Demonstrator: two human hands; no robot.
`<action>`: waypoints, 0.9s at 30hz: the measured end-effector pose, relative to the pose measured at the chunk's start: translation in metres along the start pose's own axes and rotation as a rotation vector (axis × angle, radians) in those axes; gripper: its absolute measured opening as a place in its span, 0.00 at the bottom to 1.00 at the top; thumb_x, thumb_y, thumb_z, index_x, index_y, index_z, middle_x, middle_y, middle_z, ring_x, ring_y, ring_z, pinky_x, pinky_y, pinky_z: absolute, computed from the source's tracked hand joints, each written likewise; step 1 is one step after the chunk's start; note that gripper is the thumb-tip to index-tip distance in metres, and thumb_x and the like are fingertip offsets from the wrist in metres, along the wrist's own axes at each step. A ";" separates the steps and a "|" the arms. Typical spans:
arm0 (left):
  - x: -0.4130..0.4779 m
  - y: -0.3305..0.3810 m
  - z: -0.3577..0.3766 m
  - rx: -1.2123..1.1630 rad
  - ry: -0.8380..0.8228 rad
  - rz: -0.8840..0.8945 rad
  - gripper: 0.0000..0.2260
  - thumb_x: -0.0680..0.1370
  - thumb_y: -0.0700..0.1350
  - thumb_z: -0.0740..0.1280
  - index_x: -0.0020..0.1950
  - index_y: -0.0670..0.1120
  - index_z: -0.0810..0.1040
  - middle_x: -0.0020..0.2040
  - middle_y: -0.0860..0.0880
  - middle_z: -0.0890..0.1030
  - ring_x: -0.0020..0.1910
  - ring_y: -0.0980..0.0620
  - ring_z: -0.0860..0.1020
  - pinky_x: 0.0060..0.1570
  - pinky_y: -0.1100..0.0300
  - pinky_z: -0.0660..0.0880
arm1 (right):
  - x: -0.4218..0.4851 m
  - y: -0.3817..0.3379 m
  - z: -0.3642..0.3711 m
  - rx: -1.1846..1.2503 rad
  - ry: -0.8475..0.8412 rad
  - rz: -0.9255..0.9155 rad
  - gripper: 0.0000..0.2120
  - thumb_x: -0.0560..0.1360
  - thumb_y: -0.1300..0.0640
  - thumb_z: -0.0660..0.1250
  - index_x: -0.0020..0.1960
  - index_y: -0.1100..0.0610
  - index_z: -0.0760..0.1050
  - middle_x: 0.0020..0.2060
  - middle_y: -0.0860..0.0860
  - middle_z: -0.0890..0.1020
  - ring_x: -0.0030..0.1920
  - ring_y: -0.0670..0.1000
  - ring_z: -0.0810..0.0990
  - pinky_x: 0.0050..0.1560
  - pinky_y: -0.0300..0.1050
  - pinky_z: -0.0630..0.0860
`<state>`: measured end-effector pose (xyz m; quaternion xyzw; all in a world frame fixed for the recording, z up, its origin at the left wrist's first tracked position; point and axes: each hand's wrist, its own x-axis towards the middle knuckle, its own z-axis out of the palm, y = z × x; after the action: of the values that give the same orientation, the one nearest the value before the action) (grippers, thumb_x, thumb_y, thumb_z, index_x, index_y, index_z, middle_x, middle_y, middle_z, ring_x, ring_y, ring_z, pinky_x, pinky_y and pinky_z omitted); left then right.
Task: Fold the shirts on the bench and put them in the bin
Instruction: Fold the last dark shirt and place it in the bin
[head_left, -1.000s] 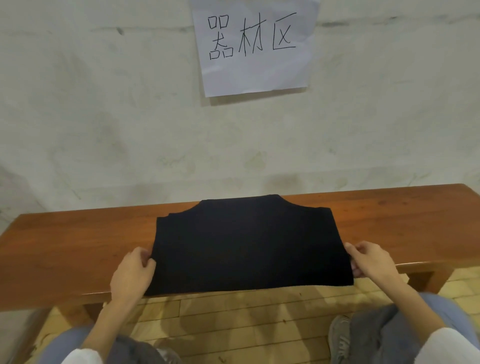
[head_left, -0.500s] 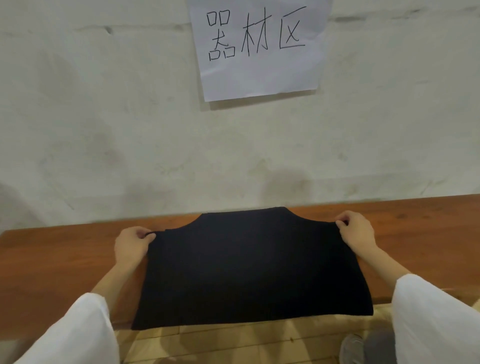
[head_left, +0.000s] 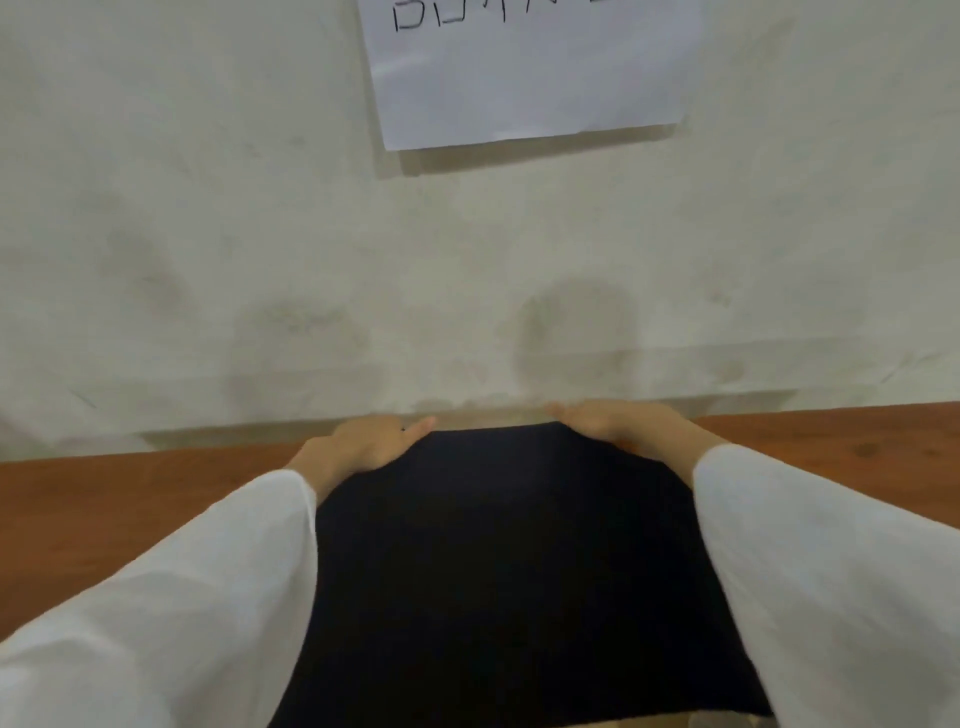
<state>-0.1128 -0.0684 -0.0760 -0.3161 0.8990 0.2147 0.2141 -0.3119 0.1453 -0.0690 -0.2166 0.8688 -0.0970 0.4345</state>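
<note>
A black shirt (head_left: 509, 561) lies flat on the brown wooden bench (head_left: 104, 514), its near edge reaching the bench's front. My left hand (head_left: 363, 441) rests on the shirt's far left corner, fingers stretched out and pointing right. My right hand (head_left: 613, 423) rests on the far right corner, fingers stretched out and pointing left. Both hands lie close to the wall, and motion blur softens them. White sleeves cover both forearms along the shirt's sides. No bin is in view.
A stained white wall (head_left: 260, 260) rises directly behind the bench. A white paper sheet (head_left: 530, 78) with handwritten characters hangs on it above the hands. Bare bench top (head_left: 857, 447) extends to the left and right of the shirt.
My hands left the shirt's near corners, took its far corners, then slid inward along the far edge and flattened. The view moved forward and closer to the wall.
</note>
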 end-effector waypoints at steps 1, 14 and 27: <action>0.007 0.005 -0.004 -0.127 -0.087 -0.030 0.31 0.77 0.68 0.50 0.65 0.48 0.76 0.66 0.47 0.75 0.64 0.45 0.73 0.67 0.51 0.67 | 0.006 -0.008 0.001 0.060 -0.094 0.026 0.43 0.70 0.25 0.51 0.74 0.54 0.63 0.73 0.53 0.65 0.71 0.58 0.66 0.71 0.59 0.62; 0.050 0.024 -0.036 -1.587 -0.134 -0.281 0.27 0.59 0.26 0.46 0.48 0.42 0.75 0.47 0.40 0.76 0.44 0.41 0.75 0.51 0.52 0.73 | 0.048 -0.050 -0.021 1.028 -0.085 0.015 0.16 0.81 0.66 0.52 0.67 0.67 0.66 0.53 0.60 0.77 0.48 0.58 0.76 0.59 0.55 0.70; -0.024 0.046 -0.105 -1.581 0.295 0.223 0.17 0.72 0.30 0.64 0.56 0.47 0.73 0.49 0.48 0.77 0.49 0.51 0.76 0.49 0.58 0.74 | -0.073 -0.078 -0.068 1.389 0.157 -0.542 0.07 0.72 0.67 0.63 0.41 0.56 0.72 0.40 0.50 0.76 0.42 0.51 0.76 0.40 0.46 0.73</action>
<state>-0.1526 -0.0794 0.0337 -0.3074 0.5265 0.7627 -0.2160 -0.3049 0.1084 0.0517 -0.0912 0.5525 -0.7419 0.3688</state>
